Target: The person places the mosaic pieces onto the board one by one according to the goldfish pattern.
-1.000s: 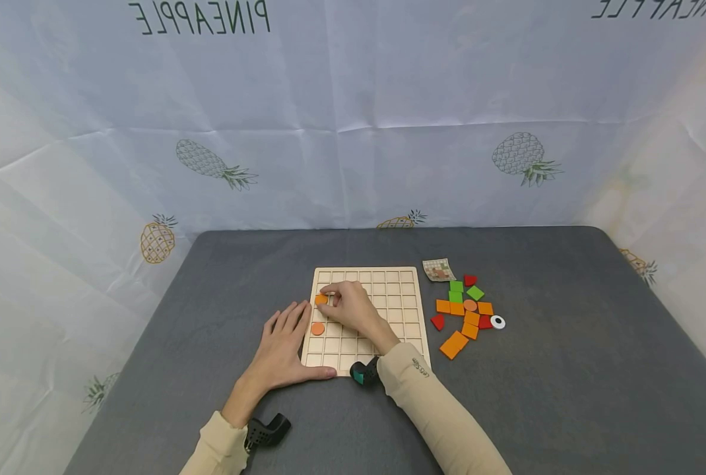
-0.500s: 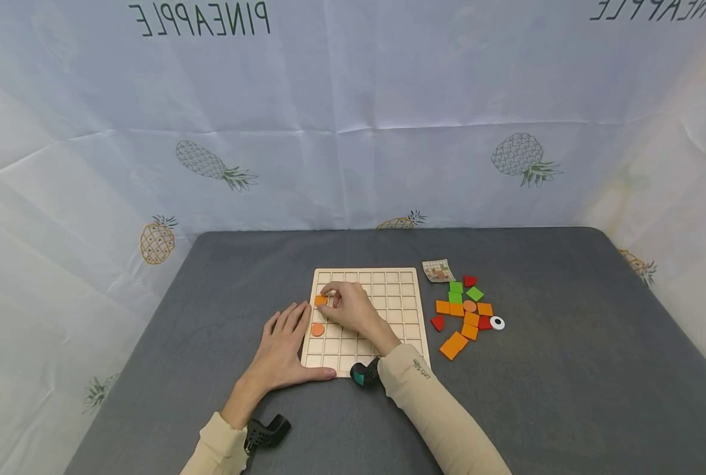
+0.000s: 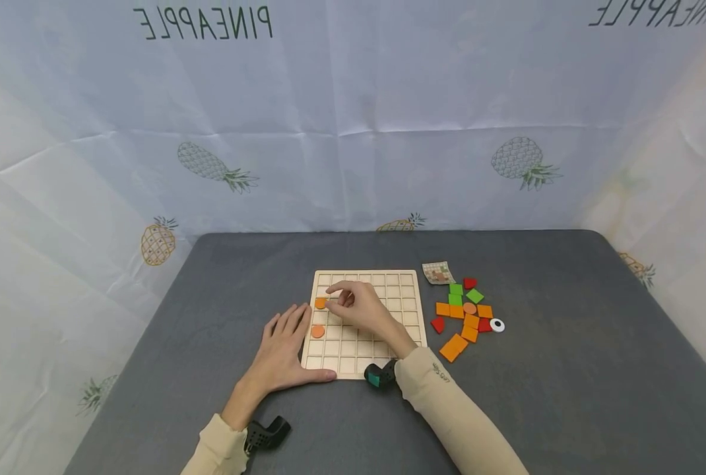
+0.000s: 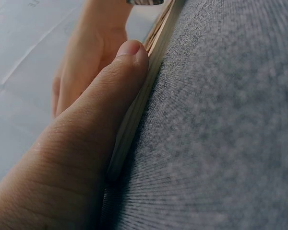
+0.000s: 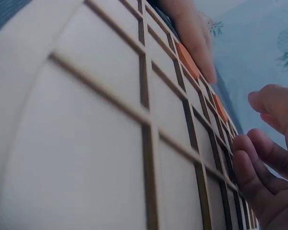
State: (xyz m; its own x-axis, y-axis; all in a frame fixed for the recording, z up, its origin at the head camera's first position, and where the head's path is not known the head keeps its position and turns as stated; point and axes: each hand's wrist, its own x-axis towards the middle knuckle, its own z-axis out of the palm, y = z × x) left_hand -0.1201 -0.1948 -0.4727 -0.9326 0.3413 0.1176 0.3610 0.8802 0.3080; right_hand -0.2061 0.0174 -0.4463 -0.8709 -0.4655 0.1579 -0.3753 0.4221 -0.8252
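A pale gridded board (image 3: pixel 394 304) lies flat, with an orange square piece (image 3: pixel 320 303) and an orange disc (image 3: pixel 317 331) in its leftmost column. Spread fingers of the left hand (image 3: pixel 279 356) touch the board's left edge, the thumb along its near edge; the left wrist view shows that thumb (image 4: pixel 105 91) against the board's side. Just right of the orange square, the right hand (image 3: pixel 366 311) hovers over the grid and holds nothing. In the right wrist view, thumb and index of the right hand (image 5: pixel 273 148) stand apart, other fingers bent.
Right of the board lie several orange tiles (image 3: pixel 453 348), green tiles (image 3: pixel 474 295), red pieces (image 3: pixel 438 324), an orange disc (image 3: pixel 470 308) and a white ring-like piece with a black centre (image 3: pixel 497 325). A small printed grid card (image 3: pixel 439 273) lies above them on the dark table (image 3: pixel 567 396).
The right hand has let go of the orange square and moved slightly right, away from it. The left hand has stayed at the board's edge.
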